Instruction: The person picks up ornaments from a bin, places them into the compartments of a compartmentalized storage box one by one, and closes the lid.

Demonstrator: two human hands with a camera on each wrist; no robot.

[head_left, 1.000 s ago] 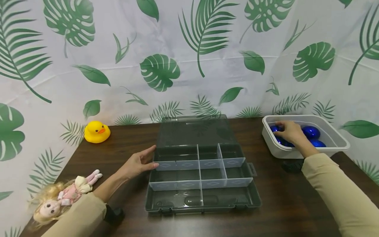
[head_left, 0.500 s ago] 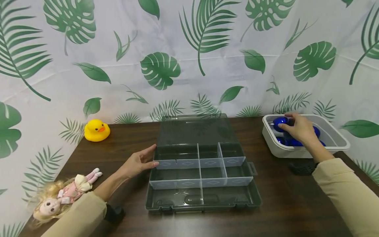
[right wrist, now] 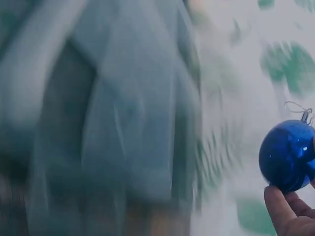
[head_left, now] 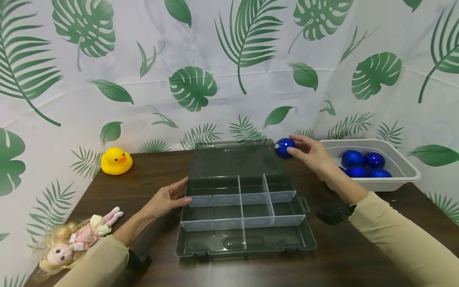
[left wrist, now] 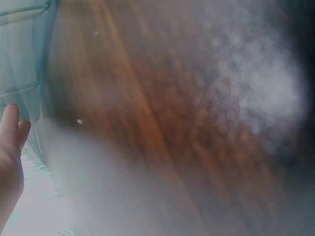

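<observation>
A shiny blue Christmas ball with a silver cap is pinched between the thumb and fingers of my right hand. It hovers over the right back part of a see-through grey compartment box, whose lid lies back. In the right wrist view the ball shows a thin wire loop on its cap. My left hand touches the left side of the box with thumb and fingertips, fingers fairly straight. The left wrist view is mostly blurred, with part of that hand beside the box's edge.
A white tub with several blue balls stands at the back right. A yellow rubber duck sits at the back left, and a doll lies near my left forearm. Leaf-printed cloth hangs behind the table.
My right hand has lifted one blue ball out of the white tub and carried it left to above the box's lid. The left hand stays at the box's side.
</observation>
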